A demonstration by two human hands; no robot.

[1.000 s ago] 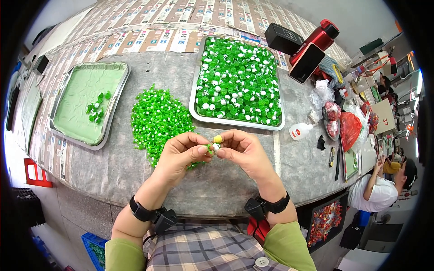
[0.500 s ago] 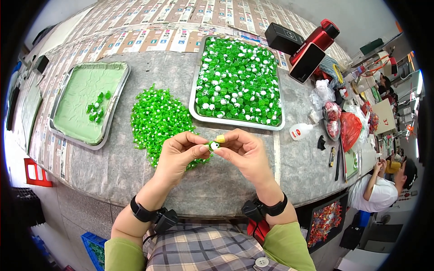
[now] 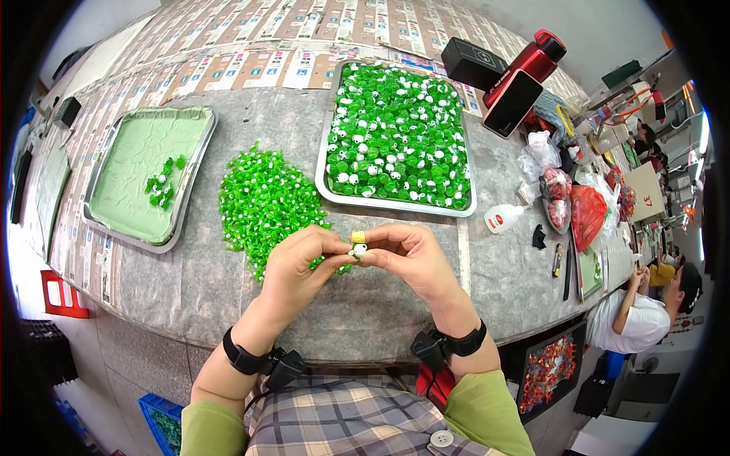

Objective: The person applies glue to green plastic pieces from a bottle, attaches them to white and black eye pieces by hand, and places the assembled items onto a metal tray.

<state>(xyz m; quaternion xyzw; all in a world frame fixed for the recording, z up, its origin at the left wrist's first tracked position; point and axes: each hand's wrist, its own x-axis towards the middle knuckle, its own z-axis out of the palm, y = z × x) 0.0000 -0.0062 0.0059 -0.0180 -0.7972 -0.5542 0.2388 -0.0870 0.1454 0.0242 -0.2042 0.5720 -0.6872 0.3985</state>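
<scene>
Over the near middle of the table, my left hand (image 3: 299, 264) and my right hand (image 3: 414, 262) meet at their fingertips. Both pinch one small figure (image 3: 359, 249), which shows a white round head with black spots; fingers cover the rest. Yellow tape (image 3: 357, 237) wraps my right index fingertip. Just beyond my left hand lies a loose heap of small bright green pieces with white bits (image 3: 270, 201). Behind my right hand, a metal tray (image 3: 395, 206) is filled with green pieces and white spotted heads.
At left, a green-lined tray (image 3: 125, 178) holds several green pieces. To the right are a white glue bottle (image 3: 503, 218), a red bag (image 3: 587, 216), a phone (image 3: 513, 104), a red flask (image 3: 536, 57) and a black box (image 3: 473, 62). A co-worker (image 3: 635, 319) sits farther right.
The small figure has turned a little between my fingertips and sits slightly lower. My left fingers have shifted closer around it; the trays and heap look the same.
</scene>
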